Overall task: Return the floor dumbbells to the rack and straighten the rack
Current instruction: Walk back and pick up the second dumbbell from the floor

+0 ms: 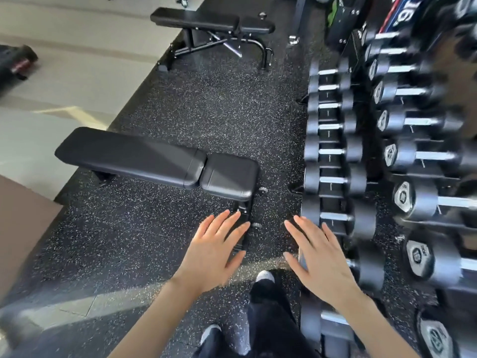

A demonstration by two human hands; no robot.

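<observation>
While hovering over speckled black rubber floor (160,236), holding left hand (215,250) and right hand (321,257) spread, empty; seeing black round-headed chrome-handled dumbbells (334,180) sitting racked at 3 o'clock on black steel rack (333,196).

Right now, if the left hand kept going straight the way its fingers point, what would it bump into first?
Probably the near bench. The left hand is open, its fingers aimed up and right at the bench's dark metal frame under the seat end. Depth is unclear, so it might pass above it.
</observation>
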